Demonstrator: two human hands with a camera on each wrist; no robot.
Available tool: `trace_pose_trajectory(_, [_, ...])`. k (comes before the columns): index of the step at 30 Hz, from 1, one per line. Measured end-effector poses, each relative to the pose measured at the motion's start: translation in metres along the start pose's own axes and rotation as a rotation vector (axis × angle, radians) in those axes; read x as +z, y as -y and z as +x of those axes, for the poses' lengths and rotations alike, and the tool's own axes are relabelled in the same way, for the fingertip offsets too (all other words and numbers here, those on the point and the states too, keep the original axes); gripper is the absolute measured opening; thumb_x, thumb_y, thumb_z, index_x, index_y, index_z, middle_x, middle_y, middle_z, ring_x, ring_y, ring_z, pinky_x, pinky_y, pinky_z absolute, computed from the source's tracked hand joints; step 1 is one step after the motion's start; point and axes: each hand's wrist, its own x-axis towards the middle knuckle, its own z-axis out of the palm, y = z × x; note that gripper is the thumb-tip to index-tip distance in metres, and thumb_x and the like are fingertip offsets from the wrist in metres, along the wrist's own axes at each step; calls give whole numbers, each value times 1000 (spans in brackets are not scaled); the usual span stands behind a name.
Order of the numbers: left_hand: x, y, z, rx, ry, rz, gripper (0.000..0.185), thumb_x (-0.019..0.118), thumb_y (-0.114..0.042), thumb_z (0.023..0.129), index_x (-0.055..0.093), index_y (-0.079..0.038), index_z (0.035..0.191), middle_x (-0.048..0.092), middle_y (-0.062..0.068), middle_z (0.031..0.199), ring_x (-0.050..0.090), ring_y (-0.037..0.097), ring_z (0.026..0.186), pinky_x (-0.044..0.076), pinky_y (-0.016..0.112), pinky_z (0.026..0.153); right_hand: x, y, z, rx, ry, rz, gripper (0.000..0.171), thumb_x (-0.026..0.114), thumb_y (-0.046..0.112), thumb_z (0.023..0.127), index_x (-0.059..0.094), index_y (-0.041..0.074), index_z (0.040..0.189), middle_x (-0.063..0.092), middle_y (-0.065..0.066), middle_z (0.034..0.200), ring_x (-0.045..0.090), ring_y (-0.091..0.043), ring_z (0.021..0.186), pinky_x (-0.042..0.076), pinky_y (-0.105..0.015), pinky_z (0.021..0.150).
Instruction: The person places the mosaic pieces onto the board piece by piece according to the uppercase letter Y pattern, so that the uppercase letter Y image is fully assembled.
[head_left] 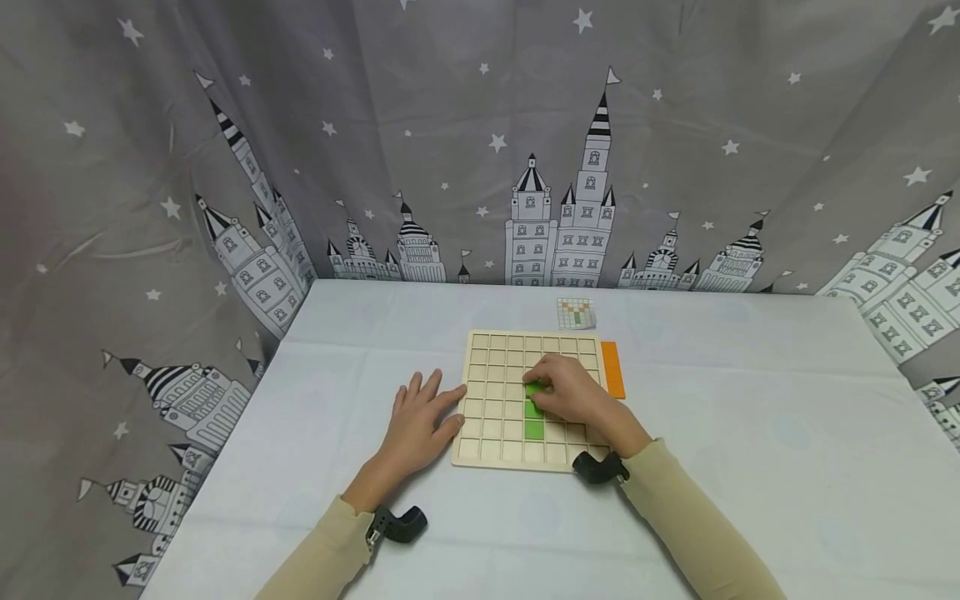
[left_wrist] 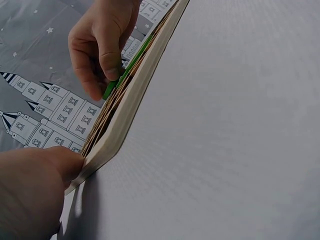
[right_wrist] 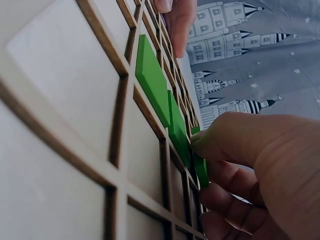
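Observation:
A pale wooden grid board (head_left: pixel 495 367) lies flat on the table. Green square tiles (head_left: pixel 534 429) sit in one column of its cells, seen close up as a green row (right_wrist: pixel 152 80) in the right wrist view. My right hand (head_left: pixel 566 392) is over the board's middle, its fingertips pinching the top green tile (right_wrist: pixel 200 167) at a cell. The same tile (left_wrist: pixel 111 89) shows under its fingers in the left wrist view. My left hand (head_left: pixel 420 421) lies flat on the table, fingers straight, touching the board's left edge (left_wrist: pixel 107 145).
An orange strip (head_left: pixel 612 368) lies along the board's right side. A small pattern card (head_left: pixel 576 313) with a grid picture sits behind the board. The table has a white cloth (head_left: pixel 750 433), and a grey castle-print curtain (head_left: pixel 225 167) hangs behind and at both sides.

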Motion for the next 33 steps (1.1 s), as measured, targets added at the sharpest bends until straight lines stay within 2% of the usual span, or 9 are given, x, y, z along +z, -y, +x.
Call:
trace_pose_trajectory(23, [-1, -2, -1, 17, -11, -8, 42, 61, -29, 92, 62, -15, 132, 37, 25, 152, 19, 52, 144, 13, 69, 112, 3, -4, 0, -7, 7, -22, 29, 65, 2, 79, 75, 7, 106, 69, -4, 99, 54, -12, 80, 45, -27, 73])
trace_pose_trajectory(33, [-2, -2, -1, 18, -12, -6, 41, 61, -30, 92, 62, -17, 132, 37, 24, 152, 19, 51, 145, 14, 69, 113, 5, -4, 0, -37, -17, -8, 28, 65, 1, 78, 75, 7, 104, 69, -4, 96, 50, -11, 74, 41, -25, 69])
